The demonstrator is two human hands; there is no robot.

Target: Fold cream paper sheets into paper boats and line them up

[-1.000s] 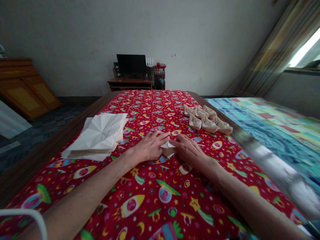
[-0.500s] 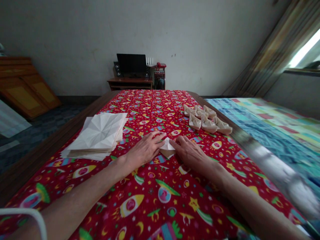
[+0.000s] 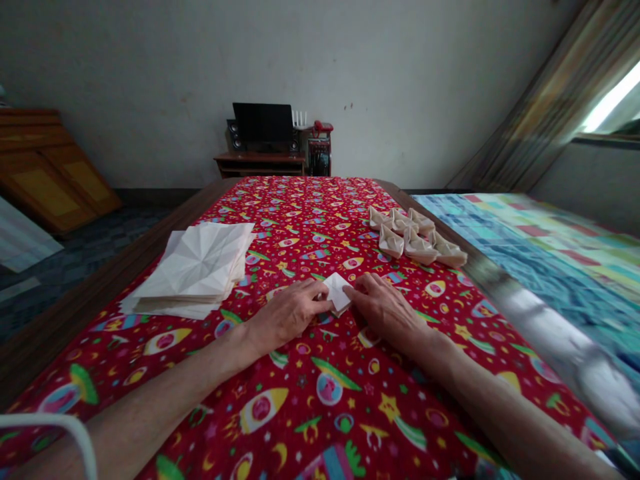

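Note:
A small folded white paper [image 3: 338,291] lies on the red patterned cloth [image 3: 300,373], a diamond-shaped flap facing up. My left hand [image 3: 295,308] pinches its left corner between thumb and curled fingers. On the other side, my right hand [image 3: 377,301] grips the right edge, its thumb or a finger on top of the paper. To the left is a stack of creased white paper sheets [image 3: 200,263], the top one marked with star-like folds. Several folded paper boats [image 3: 417,247] stand in two rows toward the right edge of the cloth.
A dark wooden table edge [image 3: 150,243] shows along the cloth's left side. Beyond the far end stand a monitor [image 3: 263,123] and a red telephone [image 3: 323,127]. A bed with a patchwork cover [image 3: 530,253] is on the right. A white curved tube [image 3: 75,433] pokes in at lower left.
The paper's upper flap has opened up into a diamond. My left fingers, stretched over the paper before, have drawn back and curled at its left corner. My right hand stays nearly in place.

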